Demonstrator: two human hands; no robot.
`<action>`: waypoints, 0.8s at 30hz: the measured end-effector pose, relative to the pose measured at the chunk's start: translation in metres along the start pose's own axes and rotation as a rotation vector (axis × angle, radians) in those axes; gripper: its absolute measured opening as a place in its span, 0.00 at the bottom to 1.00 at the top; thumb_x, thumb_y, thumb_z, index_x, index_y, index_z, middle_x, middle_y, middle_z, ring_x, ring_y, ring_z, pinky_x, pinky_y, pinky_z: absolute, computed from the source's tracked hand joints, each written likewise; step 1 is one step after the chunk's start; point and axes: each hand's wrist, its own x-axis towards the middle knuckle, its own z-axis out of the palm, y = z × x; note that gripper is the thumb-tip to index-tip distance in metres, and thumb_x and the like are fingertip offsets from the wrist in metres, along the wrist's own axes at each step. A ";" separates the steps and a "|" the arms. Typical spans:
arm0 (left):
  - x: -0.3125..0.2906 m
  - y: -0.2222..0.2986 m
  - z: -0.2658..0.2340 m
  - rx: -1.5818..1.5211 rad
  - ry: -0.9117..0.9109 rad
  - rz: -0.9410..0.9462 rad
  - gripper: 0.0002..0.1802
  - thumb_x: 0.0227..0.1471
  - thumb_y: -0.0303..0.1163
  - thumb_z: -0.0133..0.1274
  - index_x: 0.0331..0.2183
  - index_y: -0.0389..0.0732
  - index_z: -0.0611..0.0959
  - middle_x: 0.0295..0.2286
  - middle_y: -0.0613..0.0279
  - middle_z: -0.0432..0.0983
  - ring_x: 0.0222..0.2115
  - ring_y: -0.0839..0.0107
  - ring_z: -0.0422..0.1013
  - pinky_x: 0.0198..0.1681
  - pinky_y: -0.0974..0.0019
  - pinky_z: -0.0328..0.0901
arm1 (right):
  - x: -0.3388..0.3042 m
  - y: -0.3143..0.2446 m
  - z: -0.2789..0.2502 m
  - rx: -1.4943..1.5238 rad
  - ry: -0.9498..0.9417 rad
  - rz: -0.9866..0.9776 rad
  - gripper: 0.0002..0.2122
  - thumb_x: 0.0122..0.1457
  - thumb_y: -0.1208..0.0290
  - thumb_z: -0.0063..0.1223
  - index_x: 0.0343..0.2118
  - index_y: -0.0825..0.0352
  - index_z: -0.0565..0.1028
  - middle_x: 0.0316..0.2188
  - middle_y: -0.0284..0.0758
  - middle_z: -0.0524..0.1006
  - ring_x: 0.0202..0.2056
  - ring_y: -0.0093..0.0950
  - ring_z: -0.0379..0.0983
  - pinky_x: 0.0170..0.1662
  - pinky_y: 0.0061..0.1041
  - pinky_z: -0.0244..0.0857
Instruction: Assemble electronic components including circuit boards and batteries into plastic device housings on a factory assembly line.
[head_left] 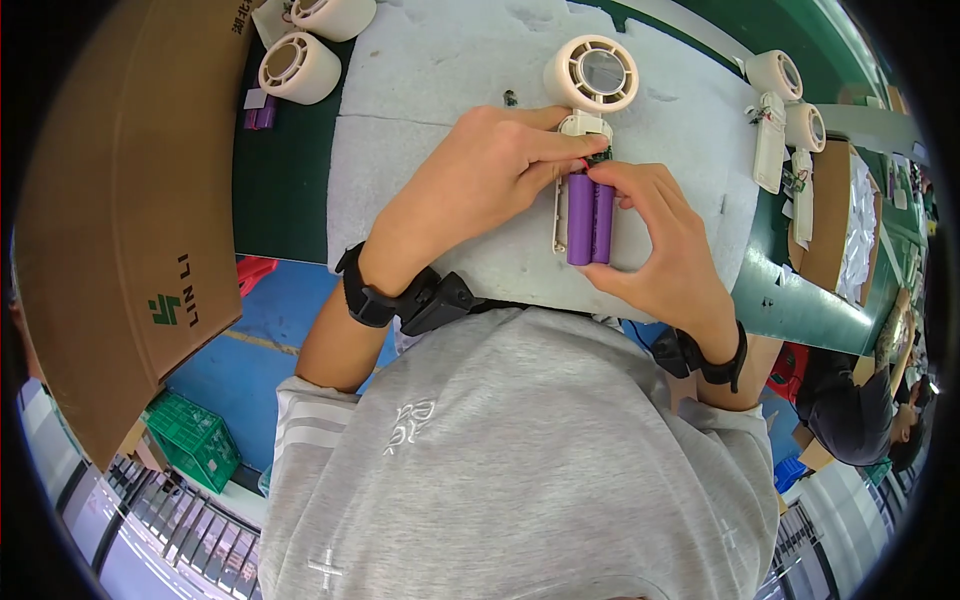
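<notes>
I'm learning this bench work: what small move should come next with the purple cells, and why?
Probably settle the purple cells into the cream handle shell: the right hand spans them end to end, the shell's edge shows along their left side, and the left hand is at the green circuit board just above. I can't tell if they're seated.

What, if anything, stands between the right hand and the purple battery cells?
Nothing visible: the right hand holds the purple battery cells directly, thumb at their lower end, index finger near the upper end. The left hand sits just beyond that upper end, its fingers on the cream handheld fan.
</notes>
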 end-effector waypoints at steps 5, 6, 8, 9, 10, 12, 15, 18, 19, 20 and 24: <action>0.001 0.002 -0.003 -0.022 -0.009 -0.002 0.15 0.47 0.25 0.56 0.40 0.44 0.84 0.38 0.47 0.77 0.25 0.55 0.74 0.31 0.61 0.69 | -0.005 -0.014 0.007 -0.044 0.090 0.020 0.28 0.36 0.78 0.67 0.46 0.68 0.73 0.47 0.39 0.72 0.43 0.34 0.71 0.45 0.30 0.69; 0.001 0.002 -0.003 -0.036 -0.012 -0.006 0.15 0.47 0.25 0.56 0.40 0.44 0.84 0.38 0.47 0.77 0.26 0.55 0.74 0.31 0.61 0.69 | -0.006 -0.016 0.008 -0.017 0.105 0.068 0.26 0.37 0.78 0.67 0.45 0.69 0.74 0.48 0.40 0.72 0.43 0.34 0.71 0.44 0.30 0.69; 0.000 -0.001 -0.002 -0.017 -0.013 0.008 0.15 0.48 0.25 0.56 0.41 0.45 0.84 0.39 0.47 0.77 0.26 0.56 0.75 0.30 0.63 0.69 | -0.010 -0.014 0.009 -0.056 0.106 0.045 0.25 0.37 0.78 0.67 0.44 0.69 0.75 0.48 0.40 0.72 0.43 0.34 0.72 0.43 0.30 0.70; 0.001 -0.003 -0.002 0.004 -0.016 0.026 0.16 0.48 0.26 0.56 0.42 0.45 0.84 0.39 0.48 0.77 0.27 0.57 0.76 0.30 0.65 0.69 | -0.012 -0.012 0.009 -0.096 0.112 0.021 0.24 0.37 0.79 0.67 0.42 0.70 0.75 0.49 0.41 0.72 0.42 0.35 0.72 0.43 0.29 0.70; 0.001 -0.004 -0.002 0.025 -0.018 0.043 0.16 0.49 0.26 0.56 0.42 0.46 0.84 0.40 0.48 0.78 0.28 0.58 0.77 0.29 0.68 0.69 | -0.013 -0.011 0.009 -0.136 0.117 -0.003 0.22 0.37 0.79 0.67 0.41 0.71 0.76 0.50 0.42 0.72 0.42 0.35 0.73 0.42 0.29 0.71; 0.001 -0.003 -0.002 0.020 -0.020 0.036 0.15 0.49 0.26 0.56 0.42 0.46 0.84 0.40 0.48 0.78 0.28 0.58 0.77 0.29 0.68 0.69 | -0.012 -0.011 0.010 -0.181 0.112 -0.020 0.22 0.37 0.79 0.67 0.40 0.71 0.76 0.51 0.42 0.72 0.41 0.35 0.73 0.42 0.29 0.71; 0.003 0.000 -0.004 0.011 -0.025 0.027 0.15 0.49 0.27 0.56 0.41 0.46 0.84 0.39 0.49 0.78 0.28 0.59 0.77 0.29 0.68 0.69 | -0.012 -0.012 0.010 -0.274 0.107 -0.052 0.21 0.36 0.79 0.67 0.39 0.71 0.77 0.51 0.43 0.72 0.40 0.35 0.74 0.42 0.29 0.71; 0.003 0.002 -0.006 -0.018 -0.059 -0.027 0.14 0.48 0.27 0.57 0.40 0.46 0.85 0.38 0.50 0.78 0.28 0.60 0.77 0.29 0.68 0.68 | -0.012 -0.014 0.011 -0.317 0.120 -0.053 0.20 0.36 0.79 0.67 0.37 0.70 0.77 0.51 0.44 0.73 0.40 0.35 0.74 0.41 0.30 0.71; 0.003 0.001 -0.005 -0.020 -0.058 -0.030 0.14 0.48 0.27 0.57 0.40 0.46 0.85 0.38 0.50 0.78 0.28 0.60 0.77 0.29 0.68 0.68 | -0.012 -0.014 0.011 -0.316 0.117 -0.052 0.20 0.36 0.79 0.67 0.37 0.70 0.77 0.51 0.44 0.73 0.40 0.35 0.74 0.41 0.30 0.71; 0.002 0.000 -0.004 -0.032 -0.037 -0.015 0.14 0.48 0.29 0.57 0.40 0.45 0.85 0.37 0.52 0.79 0.27 0.59 0.76 0.28 0.67 0.68 | -0.011 -0.015 0.011 -0.322 0.111 -0.056 0.19 0.36 0.79 0.67 0.36 0.70 0.77 0.51 0.44 0.73 0.40 0.35 0.74 0.41 0.29 0.71; 0.003 0.002 -0.006 -0.064 -0.030 -0.029 0.14 0.46 0.31 0.58 0.39 0.44 0.85 0.36 0.55 0.79 0.25 0.61 0.74 0.28 0.67 0.67 | -0.008 -0.016 0.011 -0.295 0.095 -0.022 0.18 0.36 0.81 0.67 0.33 0.69 0.74 0.51 0.43 0.72 0.39 0.35 0.74 0.38 0.28 0.71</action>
